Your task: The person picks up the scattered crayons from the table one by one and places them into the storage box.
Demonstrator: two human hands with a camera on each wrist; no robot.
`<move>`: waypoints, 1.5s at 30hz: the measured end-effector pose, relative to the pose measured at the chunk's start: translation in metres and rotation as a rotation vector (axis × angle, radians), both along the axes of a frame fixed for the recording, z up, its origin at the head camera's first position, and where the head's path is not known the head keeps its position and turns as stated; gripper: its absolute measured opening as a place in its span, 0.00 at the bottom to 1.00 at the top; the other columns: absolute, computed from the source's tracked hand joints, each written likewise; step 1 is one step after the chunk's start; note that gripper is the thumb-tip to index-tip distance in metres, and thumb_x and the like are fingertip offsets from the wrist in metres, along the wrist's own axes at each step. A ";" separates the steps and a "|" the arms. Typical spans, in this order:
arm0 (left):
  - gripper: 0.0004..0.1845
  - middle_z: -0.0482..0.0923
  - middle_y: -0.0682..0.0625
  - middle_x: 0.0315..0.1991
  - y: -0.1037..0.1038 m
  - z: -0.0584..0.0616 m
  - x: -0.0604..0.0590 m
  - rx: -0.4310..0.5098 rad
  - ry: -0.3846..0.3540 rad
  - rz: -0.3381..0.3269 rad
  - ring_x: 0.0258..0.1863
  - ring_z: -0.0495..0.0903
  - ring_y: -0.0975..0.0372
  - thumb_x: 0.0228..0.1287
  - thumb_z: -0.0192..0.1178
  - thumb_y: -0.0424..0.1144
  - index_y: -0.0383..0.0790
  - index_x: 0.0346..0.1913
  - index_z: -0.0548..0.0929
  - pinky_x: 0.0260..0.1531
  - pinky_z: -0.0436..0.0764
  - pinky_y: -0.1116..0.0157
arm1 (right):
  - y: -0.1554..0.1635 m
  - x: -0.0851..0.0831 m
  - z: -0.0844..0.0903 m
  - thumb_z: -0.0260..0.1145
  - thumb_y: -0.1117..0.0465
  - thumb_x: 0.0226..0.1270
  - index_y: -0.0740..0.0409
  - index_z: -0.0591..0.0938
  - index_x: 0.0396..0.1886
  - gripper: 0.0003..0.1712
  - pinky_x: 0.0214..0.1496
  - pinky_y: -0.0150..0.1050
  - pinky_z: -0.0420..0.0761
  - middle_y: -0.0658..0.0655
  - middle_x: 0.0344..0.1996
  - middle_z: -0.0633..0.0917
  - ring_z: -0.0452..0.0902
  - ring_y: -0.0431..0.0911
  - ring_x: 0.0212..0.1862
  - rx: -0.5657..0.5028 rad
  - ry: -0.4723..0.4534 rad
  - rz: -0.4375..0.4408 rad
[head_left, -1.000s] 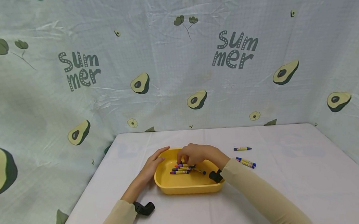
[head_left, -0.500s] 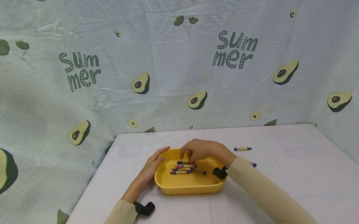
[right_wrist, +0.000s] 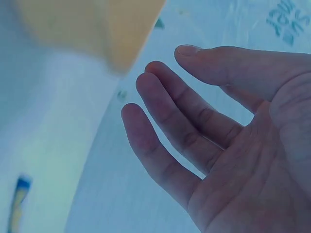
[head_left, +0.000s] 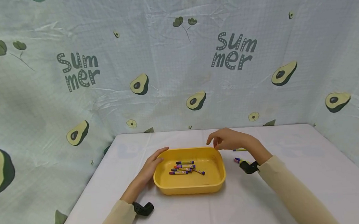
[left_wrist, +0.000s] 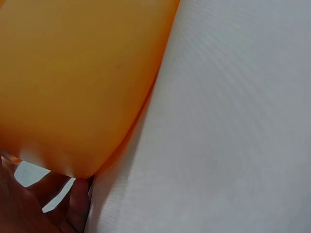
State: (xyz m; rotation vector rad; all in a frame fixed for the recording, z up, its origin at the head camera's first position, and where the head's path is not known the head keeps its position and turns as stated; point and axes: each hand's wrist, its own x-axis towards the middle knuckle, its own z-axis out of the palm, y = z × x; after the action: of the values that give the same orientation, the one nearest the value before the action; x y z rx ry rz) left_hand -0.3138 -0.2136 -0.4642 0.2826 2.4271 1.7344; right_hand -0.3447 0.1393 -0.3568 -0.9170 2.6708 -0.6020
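A yellow plastic tray (head_left: 190,190) stands on the table with several crayons (head_left: 183,166) lying inside, their wrappers yellow and blue. My left hand (head_left: 150,165) holds the tray's left side, thumb at the rim. In the left wrist view, fingers (left_wrist: 77,206) of that hand lie against the outside of the tray wall (left_wrist: 77,87). My right hand (head_left: 229,139) is over the far right corner of the tray, holding nothing. From the right wrist view its fingers (right_wrist: 165,107) are loosely bent and spread, with the thumb apart.
Right of the tray, more crayons (head_left: 239,149) lie on the white table (head_left: 282,174), partly covered by the right hand and wrist. One crayon (right_wrist: 18,204) shows blurred in the right wrist view. An avocado-print curtain (head_left: 164,58) hangs behind the table.
My right hand has lifted away from the crayons in the tray and moved right to the far right corner. The crayon at the back of the pile now shows fully. The left hand stays put.
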 end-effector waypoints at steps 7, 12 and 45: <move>0.27 0.60 0.46 0.81 0.001 -0.001 0.000 0.003 -0.014 0.001 0.79 0.62 0.46 0.80 0.41 0.39 0.54 0.77 0.68 0.80 0.58 0.42 | 0.057 0.008 -0.026 0.66 0.65 0.71 0.54 0.85 0.55 0.15 0.45 0.39 0.85 0.54 0.41 0.86 0.79 0.45 0.42 -0.030 -0.035 -0.094; 0.27 0.60 0.46 0.81 0.000 0.001 0.000 0.013 -0.022 -0.010 0.79 0.63 0.46 0.80 0.41 0.40 0.55 0.78 0.68 0.79 0.59 0.43 | 0.086 0.016 -0.045 0.67 0.66 0.68 0.58 0.84 0.56 0.17 0.47 0.41 0.85 0.55 0.42 0.87 0.80 0.44 0.43 -0.060 -0.050 -0.098; 0.26 0.60 0.46 0.81 0.001 0.003 0.002 -0.003 -0.036 0.010 0.79 0.63 0.46 0.80 0.41 0.41 0.56 0.77 0.67 0.79 0.59 0.43 | 0.099 0.016 -0.079 0.72 0.69 0.59 0.61 0.86 0.48 0.15 0.40 0.37 0.80 0.53 0.36 0.84 0.75 0.46 0.39 -0.141 -0.125 -0.244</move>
State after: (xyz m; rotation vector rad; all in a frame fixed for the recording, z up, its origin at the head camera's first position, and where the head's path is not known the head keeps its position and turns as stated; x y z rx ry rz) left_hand -0.3121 -0.2125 -0.4610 0.2374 2.4094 1.7245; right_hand -0.3290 0.2386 -0.4354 -0.5675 2.6729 -0.8797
